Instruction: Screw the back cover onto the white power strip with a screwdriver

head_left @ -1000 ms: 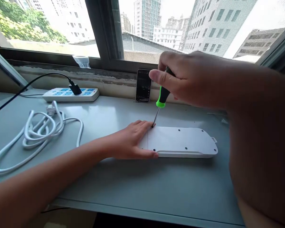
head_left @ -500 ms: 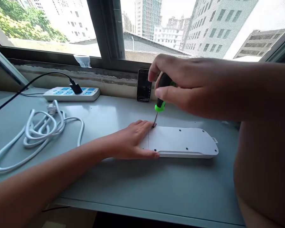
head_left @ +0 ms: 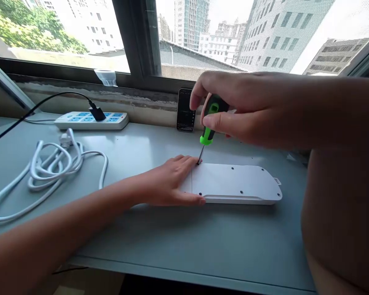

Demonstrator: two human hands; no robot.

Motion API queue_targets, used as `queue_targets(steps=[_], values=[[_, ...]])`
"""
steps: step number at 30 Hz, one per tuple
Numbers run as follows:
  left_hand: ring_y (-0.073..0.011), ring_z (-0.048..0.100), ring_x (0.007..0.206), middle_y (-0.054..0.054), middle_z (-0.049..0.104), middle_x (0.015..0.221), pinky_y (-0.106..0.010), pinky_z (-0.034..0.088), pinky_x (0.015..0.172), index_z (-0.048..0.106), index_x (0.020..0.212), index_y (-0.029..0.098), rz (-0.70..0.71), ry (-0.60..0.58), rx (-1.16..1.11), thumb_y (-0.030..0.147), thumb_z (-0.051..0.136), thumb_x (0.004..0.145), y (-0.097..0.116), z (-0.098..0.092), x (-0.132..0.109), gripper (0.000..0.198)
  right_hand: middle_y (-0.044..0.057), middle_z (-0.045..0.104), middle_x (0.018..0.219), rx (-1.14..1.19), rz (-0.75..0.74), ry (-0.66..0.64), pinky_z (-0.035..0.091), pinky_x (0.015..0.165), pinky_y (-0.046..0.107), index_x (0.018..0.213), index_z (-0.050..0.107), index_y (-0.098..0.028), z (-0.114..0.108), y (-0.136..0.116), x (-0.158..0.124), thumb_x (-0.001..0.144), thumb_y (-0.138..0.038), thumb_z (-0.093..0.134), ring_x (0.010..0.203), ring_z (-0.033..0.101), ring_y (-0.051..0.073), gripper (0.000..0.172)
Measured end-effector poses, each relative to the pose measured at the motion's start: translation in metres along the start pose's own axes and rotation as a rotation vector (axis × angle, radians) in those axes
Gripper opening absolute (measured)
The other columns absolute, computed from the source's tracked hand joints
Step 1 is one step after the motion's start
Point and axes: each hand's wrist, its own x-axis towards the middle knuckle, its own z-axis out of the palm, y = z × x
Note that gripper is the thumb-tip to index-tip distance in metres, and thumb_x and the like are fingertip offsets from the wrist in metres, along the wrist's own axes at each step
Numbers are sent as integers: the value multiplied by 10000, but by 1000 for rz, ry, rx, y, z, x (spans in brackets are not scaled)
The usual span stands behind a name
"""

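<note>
A white power strip casing (head_left: 236, 184) lies upside down on the desk, its underside showing several screw holes. My left hand (head_left: 172, 182) rests flat across its near end, fingers spread and pressing down. My right hand (head_left: 224, 108) grips a screwdriver (head_left: 209, 123) with a green and black handle. Its thin metal shaft stands almost upright, and the tip sits in the screw hole at the casing's far left corner, right beside my left fingertips. The screw itself is hidden by the tip.
A white power strip (head_left: 91, 121) with blue sockets and a black plug stands by the wall. A coiled white cord (head_left: 53, 168) lies at the left. A phone (head_left: 186, 110) leans on the wall behind the casing. The grey desk (head_left: 160, 241) ends at a near edge.
My right fingers have shifted around the screwdriver handle, turning it, with the tip still in the same hole. My left hand and the casing have not moved.
</note>
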Motion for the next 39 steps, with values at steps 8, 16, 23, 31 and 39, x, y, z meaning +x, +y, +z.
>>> queue_targets(steps=[8,16,23,31,39], values=[[-398,439,1499,-219,510,1587,-510,402,1240,386,1610,122,7,4,5,804,631,896,0,0,0,1018,82,638,729,-319,176,113,360,614,358,862,642,-243,7,-3,9,990,-759,398,615,551,226,585],[-407,435,1505,-220,508,1595,-520,403,1236,407,1595,138,1,12,-4,807,630,892,1,0,0,996,-17,747,958,6,-42,-62,436,625,334,1227,619,-372,2,3,11,1004,-463,542,728,645,183,253],[-419,450,1499,-230,508,1597,-530,408,1229,431,1566,137,-18,9,7,807,631,888,3,-1,-1,974,59,641,788,-186,-21,203,329,642,348,845,587,-211,13,-2,22,1035,-629,453,758,579,201,478],[-438,485,1451,-229,552,1523,-556,438,1200,451,1526,131,8,30,6,740,698,851,2,0,0,942,-1,767,931,-7,23,-16,410,612,352,1093,682,-340,0,-1,10,1012,-561,522,743,675,206,284],[-420,534,1370,-214,579,1447,-539,484,1156,470,1460,131,-11,61,-60,639,756,789,4,3,2,889,46,762,1020,-58,95,17,425,635,347,1039,660,-278,3,3,20,1048,-610,419,780,670,223,411]])
